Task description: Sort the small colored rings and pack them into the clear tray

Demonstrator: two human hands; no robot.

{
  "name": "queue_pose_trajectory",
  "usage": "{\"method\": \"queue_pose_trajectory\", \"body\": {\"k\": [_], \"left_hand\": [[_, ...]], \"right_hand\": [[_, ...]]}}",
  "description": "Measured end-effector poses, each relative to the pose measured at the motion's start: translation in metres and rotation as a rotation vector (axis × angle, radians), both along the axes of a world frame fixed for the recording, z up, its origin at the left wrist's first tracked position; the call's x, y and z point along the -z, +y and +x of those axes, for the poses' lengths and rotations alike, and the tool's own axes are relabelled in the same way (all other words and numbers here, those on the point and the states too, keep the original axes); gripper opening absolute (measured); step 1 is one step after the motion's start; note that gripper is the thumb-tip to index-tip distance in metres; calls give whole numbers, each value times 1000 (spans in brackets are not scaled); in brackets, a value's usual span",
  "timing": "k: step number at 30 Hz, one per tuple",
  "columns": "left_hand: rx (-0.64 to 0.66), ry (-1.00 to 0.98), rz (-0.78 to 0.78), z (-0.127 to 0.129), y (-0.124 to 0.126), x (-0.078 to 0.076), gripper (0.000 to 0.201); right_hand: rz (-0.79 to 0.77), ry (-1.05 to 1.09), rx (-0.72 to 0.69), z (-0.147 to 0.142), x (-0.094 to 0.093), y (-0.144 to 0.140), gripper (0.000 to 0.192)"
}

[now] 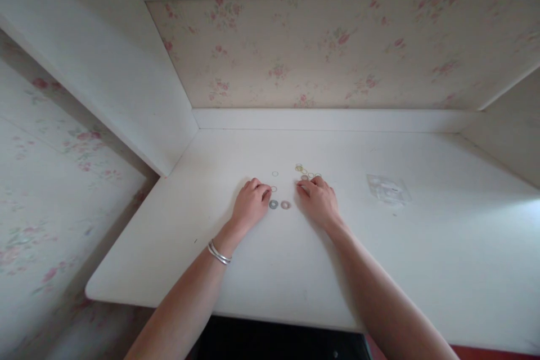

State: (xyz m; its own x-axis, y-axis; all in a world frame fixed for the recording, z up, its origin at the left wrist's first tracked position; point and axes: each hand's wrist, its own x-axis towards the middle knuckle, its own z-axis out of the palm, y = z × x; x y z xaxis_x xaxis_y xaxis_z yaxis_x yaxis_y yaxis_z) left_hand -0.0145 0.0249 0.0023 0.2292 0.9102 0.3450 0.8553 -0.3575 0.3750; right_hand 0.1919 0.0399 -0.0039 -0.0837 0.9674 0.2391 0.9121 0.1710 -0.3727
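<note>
My left hand (250,203) rests palm down on the white desk (422,270), fingers curled, its fingertips touching a small washer (274,188). My right hand (318,198) lies palm down beside it, fingertips at the near edge of a cluster of several small washers (304,170). Two larger washers, a grey one (273,204) and a brownish one (286,205), lie flat between my hands. A single thin ring (275,174) sits a little farther back. Whether either hand pinches a washer is hidden by the fingers.
A small clear plastic bag (387,188) lies on the desk to the right of my right hand. White side panels and a floral-papered back wall (320,50) enclose the desk. A silver bracelet (218,253) is on my left wrist.
</note>
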Motion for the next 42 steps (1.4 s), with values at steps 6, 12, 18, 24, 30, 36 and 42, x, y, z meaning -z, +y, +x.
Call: {"method": "queue_pose_trajectory", "body": {"k": [6,12,18,24,30,36,42], "left_hand": [[21,-10,-9,0,0,-2,18],[62,-18,-11,-1,0,-1,21],[83,-17,-17,-4,0,-1,24],[85,-49,-46,-5,1,-3,19],[75,-56,-59,-5,1,-2,17],[69,4,-79,-4,1,1,16],[76,-73,-59,-4,1,-1,16]], "right_hand": [[-26,26,-56,5,2,-2,23],[41,45,-172,0,2,-9,25],[64,158,-363,-9,-3,-30,24],[60,174,-397,-13,-5,-34,24],[43,123,-401,-14,-2,-34,24],[23,115,-394,-15,-6,-35,23],[131,303,-264,-11,-6,-31,24]]}}
